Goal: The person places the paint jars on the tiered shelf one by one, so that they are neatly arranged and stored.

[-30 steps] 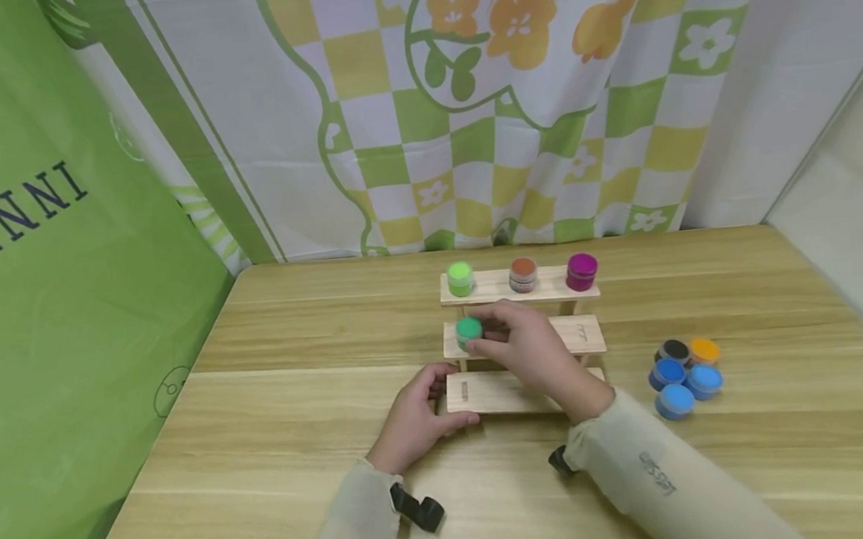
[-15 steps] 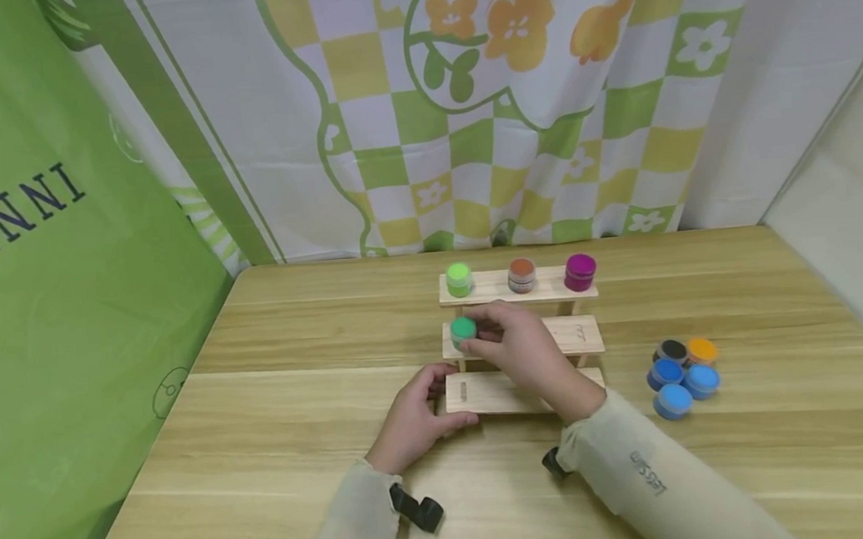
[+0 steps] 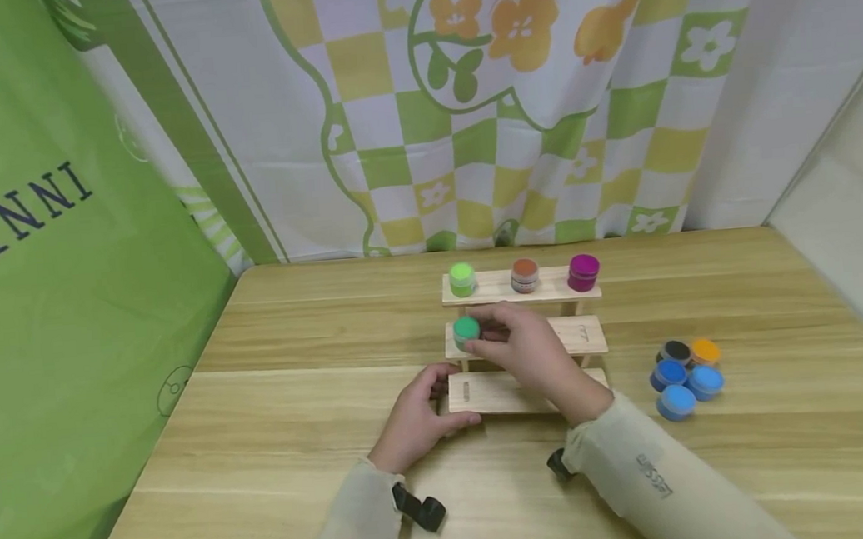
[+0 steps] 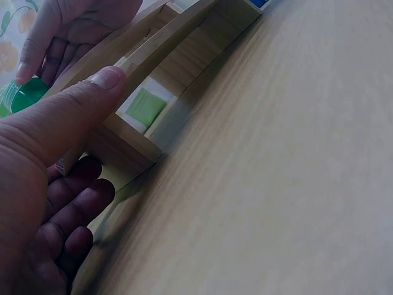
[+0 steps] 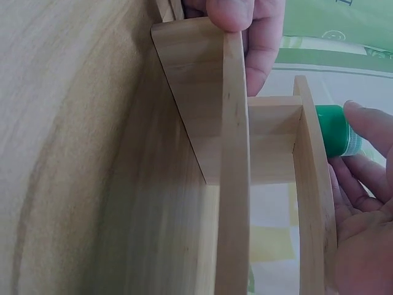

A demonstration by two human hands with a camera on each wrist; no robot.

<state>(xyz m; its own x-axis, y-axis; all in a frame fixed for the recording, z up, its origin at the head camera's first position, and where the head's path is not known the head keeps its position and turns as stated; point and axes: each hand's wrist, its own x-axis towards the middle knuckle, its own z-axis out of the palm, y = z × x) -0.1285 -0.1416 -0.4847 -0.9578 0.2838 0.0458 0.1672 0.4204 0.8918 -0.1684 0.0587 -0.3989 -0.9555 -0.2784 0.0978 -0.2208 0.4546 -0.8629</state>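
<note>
A three-step wooden rack (image 3: pixel 503 392) stands on the table. My right hand (image 3: pixel 530 348) pinches a green paint pot (image 3: pixel 467 332) at the left end of the middle step; the right wrist view shows the pot (image 5: pixel 333 130) against that step, the thumb at its lid. My left hand (image 3: pixel 414 417) grips the left end of the lowest step, thumb on the front edge and fingers behind, as the left wrist view also shows. Along the top step sit a light green pot (image 3: pixel 462 280), a brown-orange pot (image 3: pixel 525 275) and a purple pot (image 3: pixel 584 272).
Right of the rack, several pots cluster on the table (image 3: pixel 301 446): black (image 3: pixel 674 354), orange (image 3: pixel 704 352), dark blue (image 3: pixel 668 374) and two lighter blue ones, one of them (image 3: pixel 676 402) nearest the front. A patterned curtain (image 3: pixel 469 158) hangs behind the table, with green cloth (image 3: pixel 67 328) at left.
The green pot has shifted slightly left on the middle step, with my right hand still pinching it. My left hand stays at the rack's lowest step.
</note>
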